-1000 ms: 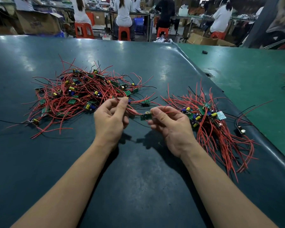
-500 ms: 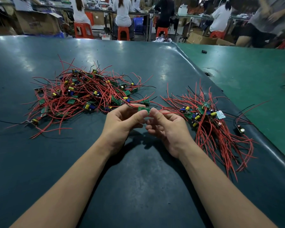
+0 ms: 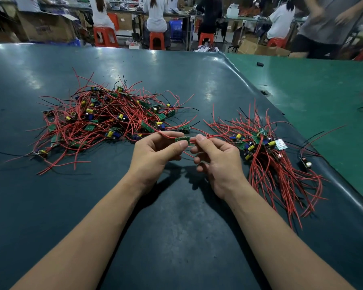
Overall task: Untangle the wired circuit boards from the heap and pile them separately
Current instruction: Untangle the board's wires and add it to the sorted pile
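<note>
Now, hands: both are raised just above the dark mat (image 3: 176, 237), close together between the two piles.
Left hand (image 3: 153, 155): thumb and curled fingers pinch the left end of a small green board (image 3: 182, 139).
Right hand (image 3: 216, 160): thumb and forefinger pinch the red wires (image 3: 201, 137) right at the board's right end; the other fingers are curled under.
Held board: level, between the two thumbs, its wires running off right toward the sorted pile.
Heap (image 3: 111, 122): a wide tangle of red wires, green boards and yellow and blue parts, on the mat to the left of the hands.
Sorted pile (image 3: 268, 155): to the right, boards bunched at the top, red wires trailing toward the near edge.
Stray board (image 3: 306, 163): lies alone just right of the sorted pile.
Background: people seated on red stools (image 3: 157, 39) at far benches.
</note>
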`<state>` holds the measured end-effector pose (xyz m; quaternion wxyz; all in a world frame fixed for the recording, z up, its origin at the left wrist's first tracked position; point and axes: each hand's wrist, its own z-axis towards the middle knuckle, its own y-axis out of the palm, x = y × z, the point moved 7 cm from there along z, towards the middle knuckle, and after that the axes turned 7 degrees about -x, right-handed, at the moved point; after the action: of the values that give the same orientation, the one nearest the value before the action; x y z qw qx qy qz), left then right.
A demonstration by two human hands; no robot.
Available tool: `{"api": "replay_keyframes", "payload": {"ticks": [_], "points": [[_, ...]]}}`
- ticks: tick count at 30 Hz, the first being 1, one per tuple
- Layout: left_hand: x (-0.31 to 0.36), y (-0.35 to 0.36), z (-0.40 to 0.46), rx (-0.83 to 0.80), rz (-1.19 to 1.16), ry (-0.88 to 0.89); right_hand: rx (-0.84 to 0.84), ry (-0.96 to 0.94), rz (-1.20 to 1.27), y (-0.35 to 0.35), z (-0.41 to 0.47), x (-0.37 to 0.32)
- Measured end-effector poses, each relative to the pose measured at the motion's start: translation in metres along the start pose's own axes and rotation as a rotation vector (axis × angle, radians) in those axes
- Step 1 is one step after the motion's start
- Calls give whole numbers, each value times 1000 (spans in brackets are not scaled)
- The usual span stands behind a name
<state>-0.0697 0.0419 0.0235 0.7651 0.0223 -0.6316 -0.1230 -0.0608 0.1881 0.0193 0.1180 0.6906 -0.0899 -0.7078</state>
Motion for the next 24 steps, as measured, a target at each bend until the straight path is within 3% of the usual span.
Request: {"api": "replay_keyframes", "payload": {"ticks": [5, 8, 13, 19, 22, 24], "points": [[-2, -6, 4, 10, -277, -80, -106, 27, -24, 8, -3, 0], [-1, -6, 3, -24, -442, -112, -199, 87, 134, 13, -6, -2], [6, -10, 3, -42, -643, -139, 153, 80, 311, -18, 1, 1], [11, 1, 2, -91, -614, -150, 157, 18, 194, -14, 2, 0], [8, 5, 0, -203, -508, -202, 39, 19, 99, -6, 1, 0], [0, 15, -7, -307, -299, -288, -108, 20, -42, 8, -1, 2]]}}
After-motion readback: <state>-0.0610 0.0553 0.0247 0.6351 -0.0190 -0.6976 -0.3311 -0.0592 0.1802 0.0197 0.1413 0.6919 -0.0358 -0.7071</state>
